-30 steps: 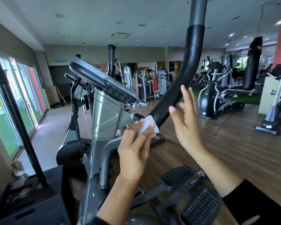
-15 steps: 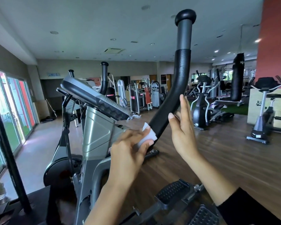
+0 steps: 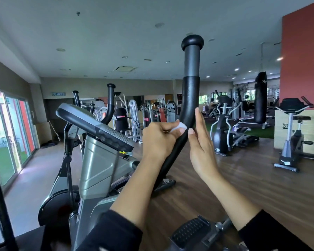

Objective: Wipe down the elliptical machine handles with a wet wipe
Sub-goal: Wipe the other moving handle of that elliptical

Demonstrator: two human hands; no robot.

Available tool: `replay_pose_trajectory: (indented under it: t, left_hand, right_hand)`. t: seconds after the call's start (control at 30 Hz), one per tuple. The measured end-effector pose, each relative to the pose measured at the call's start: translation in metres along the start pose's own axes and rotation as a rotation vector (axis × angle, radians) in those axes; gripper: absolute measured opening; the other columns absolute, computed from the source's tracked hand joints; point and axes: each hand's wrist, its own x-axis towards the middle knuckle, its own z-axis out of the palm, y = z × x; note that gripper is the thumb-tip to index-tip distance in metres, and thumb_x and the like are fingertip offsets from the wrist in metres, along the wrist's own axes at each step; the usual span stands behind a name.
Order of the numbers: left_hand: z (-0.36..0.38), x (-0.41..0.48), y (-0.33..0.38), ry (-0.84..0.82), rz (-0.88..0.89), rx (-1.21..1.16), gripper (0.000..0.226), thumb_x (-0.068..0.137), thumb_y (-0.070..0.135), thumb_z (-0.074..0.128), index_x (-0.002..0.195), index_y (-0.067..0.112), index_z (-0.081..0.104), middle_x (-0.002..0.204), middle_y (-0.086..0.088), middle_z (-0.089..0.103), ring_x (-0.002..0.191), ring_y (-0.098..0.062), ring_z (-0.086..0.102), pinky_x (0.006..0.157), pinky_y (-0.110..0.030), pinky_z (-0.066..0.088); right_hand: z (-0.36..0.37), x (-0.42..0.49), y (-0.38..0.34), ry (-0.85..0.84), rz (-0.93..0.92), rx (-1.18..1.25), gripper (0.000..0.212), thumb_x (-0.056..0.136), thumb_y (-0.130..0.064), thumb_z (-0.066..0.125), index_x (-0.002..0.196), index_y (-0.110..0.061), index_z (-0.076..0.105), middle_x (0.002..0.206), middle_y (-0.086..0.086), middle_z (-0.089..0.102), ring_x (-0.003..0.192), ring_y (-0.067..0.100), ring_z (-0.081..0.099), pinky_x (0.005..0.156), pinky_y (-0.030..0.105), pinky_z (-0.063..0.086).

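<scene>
Console [image 3: 91, 122] of the elliptical sat to the left, untouched. My left hand [image 3: 158, 140] had its fingers curled round the wet wipe [image 3: 180, 126], pinching the soft, limp wad against the bend of the near handle [image 3: 189, 98], low on its black foam grip. I judged the tube rigid and the foam slightly giving, so a firm wrapping hold would suit. My right hand [image 3: 201, 149] stood flat, fingers straight, holding nothing, against the handle's far side
</scene>
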Motion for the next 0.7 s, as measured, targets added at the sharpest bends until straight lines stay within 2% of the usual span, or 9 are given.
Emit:
replay_pose_trajectory:
  t: [0.13, 0.3, 0.4, 0.57, 0.7]
  left_hand:
    - [0.021, 0.029, 0.017, 0.092, -0.02, -0.134, 0.027, 0.078, 0.017, 0.079, 0.104, 0.012, 0.074, 0.105, -0.003, 0.073, 0.091, -0.002, 0.065, 0.092, -0.014, 0.046]
    - [0.036, 0.056, 0.037, 0.222, -0.023, -0.32, 0.029, 0.076, 0.015, 0.081, 0.101, 0.004, 0.074, 0.105, -0.008, 0.073, 0.094, -0.009, 0.068, 0.096, -0.026, 0.051]
    - [0.042, 0.06, 0.039, 0.278, 0.029, -0.317, 0.03, 0.077, 0.014, 0.08, 0.103, 0.003, 0.073, 0.106, -0.008, 0.072, 0.093, -0.006, 0.067, 0.092, -0.022, 0.052]
    - [0.032, 0.053, 0.029, 0.175, 0.064, -0.167, 0.034, 0.077, 0.015, 0.079, 0.109, 0.005, 0.071, 0.108, -0.008, 0.072, 0.099, -0.008, 0.067, 0.097, -0.027, 0.05]
    - [0.013, 0.027, 0.013, 0.021, 0.104, 0.035, 0.032, 0.079, 0.017, 0.078, 0.109, 0.009, 0.071, 0.111, -0.005, 0.07, 0.104, -0.005, 0.063, 0.099, -0.02, 0.046]
  right_hand:
    - [-0.004, 0.017, 0.004, -0.012, -0.013, 0.041, 0.054, 0.103, -0.012, 0.036, 0.151, -0.028, 0.017, 0.156, -0.018, 0.014, 0.143, -0.007, 0.011, 0.115, 0.011, 0.009]
    - [-0.004, 0.018, 0.011, -0.038, -0.031, 0.09, 0.055, 0.098, -0.026, 0.035, 0.15, -0.032, 0.017, 0.151, -0.031, 0.013, 0.142, -0.011, 0.008, 0.112, 0.007, 0.008]
    - [-0.006, 0.019, 0.013, -0.045, -0.042, 0.104, 0.055, 0.099, -0.024, 0.036, 0.151, -0.028, 0.018, 0.155, -0.023, 0.014, 0.142, -0.011, 0.009, 0.113, 0.008, 0.008]
    - [-0.007, 0.017, 0.011, -0.042, -0.05, 0.108, 0.054, 0.1, -0.022, 0.037, 0.151, -0.024, 0.02, 0.159, -0.013, 0.016, 0.143, -0.008, 0.011, 0.114, 0.01, 0.009]
    - [-0.006, 0.014, 0.009, -0.021, -0.039, 0.127, 0.054, 0.099, -0.025, 0.038, 0.151, -0.025, 0.022, 0.158, -0.013, 0.02, 0.143, -0.007, 0.015, 0.116, 0.013, 0.013]
